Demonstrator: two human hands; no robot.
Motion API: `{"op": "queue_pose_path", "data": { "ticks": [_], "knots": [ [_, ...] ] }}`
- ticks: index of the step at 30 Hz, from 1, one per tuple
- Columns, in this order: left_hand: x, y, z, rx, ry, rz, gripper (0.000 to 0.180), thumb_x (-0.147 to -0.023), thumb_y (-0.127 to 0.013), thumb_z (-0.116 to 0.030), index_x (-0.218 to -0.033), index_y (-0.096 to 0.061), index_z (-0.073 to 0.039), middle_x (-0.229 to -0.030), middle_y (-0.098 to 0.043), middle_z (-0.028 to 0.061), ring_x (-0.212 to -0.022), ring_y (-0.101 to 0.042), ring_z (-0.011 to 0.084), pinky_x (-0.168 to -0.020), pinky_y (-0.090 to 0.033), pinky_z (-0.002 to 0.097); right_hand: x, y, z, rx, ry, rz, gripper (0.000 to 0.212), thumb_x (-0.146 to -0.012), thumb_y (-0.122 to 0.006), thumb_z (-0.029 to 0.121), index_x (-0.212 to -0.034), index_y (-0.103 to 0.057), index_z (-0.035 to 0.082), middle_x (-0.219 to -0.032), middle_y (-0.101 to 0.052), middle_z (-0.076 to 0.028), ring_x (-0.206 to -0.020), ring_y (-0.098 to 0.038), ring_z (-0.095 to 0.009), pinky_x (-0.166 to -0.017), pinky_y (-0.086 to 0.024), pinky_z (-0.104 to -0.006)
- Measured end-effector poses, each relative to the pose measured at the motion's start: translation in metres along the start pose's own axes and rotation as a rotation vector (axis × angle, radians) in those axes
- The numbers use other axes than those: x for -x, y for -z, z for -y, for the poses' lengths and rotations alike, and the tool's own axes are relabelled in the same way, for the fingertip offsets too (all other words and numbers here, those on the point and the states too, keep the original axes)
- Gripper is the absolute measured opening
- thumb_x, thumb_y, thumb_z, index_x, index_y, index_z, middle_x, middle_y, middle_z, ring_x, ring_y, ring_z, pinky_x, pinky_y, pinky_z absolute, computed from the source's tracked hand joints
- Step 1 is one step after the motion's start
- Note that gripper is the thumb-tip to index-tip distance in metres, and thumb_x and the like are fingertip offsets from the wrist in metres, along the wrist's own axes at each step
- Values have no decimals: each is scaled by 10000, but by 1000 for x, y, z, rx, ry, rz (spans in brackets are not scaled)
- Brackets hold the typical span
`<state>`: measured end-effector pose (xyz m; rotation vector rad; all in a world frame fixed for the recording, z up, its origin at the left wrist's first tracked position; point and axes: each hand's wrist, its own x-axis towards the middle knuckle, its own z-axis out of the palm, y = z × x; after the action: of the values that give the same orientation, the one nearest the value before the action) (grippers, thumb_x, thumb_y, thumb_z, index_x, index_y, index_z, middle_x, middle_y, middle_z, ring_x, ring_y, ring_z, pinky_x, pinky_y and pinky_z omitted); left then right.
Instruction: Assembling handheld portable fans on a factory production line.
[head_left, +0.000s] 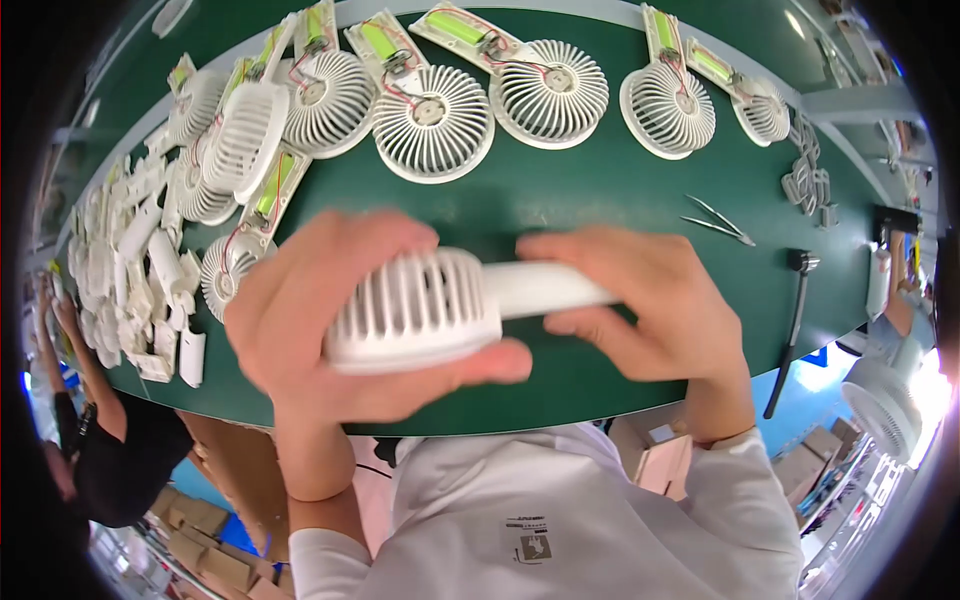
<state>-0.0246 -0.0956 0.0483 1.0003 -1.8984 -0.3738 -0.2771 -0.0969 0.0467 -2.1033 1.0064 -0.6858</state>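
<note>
Holding 1 white fan above green table, clamping cage in left hand and handle in right hand, probably pressing housing closed (hard to confirm through blur), needing steady alignment next.

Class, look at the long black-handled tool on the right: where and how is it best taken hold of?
Grip the black-handled tool by the lower end of its handle, probably best from the near side with the right hand, once free of the white fan: the slim, straight handle juts out past the green table, leaving room to wrap around it.
</note>
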Motion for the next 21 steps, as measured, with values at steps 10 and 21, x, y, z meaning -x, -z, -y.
{"op": "queue_pose_path", "data": {
  "ticks": [10,21],
  "knots": [
    [12,-36,-21,883,575,-427,1193,-754,-628,-841,-1593,-227,-95,-1620,-276,232,-1455,-332,488,-1101,-413,652,1,-51,1,320,385,-548,529,-761,-821,85,-1263,-665,30,-995,-693,-124,-676,-646,-236,-592,-542,-301],
    [17,-24,-11,1762,715,-381,671,-1018,-379,-640,-1436,-463,-121,-1343,-522,208,-1085,-542,455,-865,-562,609,24,-62,16,-1252,-199,425,289,-988,-689,206,-1149,-651,-30,-1024,-758,-82,-849,-725,-120,-712,-575,-265]
  ]
}}
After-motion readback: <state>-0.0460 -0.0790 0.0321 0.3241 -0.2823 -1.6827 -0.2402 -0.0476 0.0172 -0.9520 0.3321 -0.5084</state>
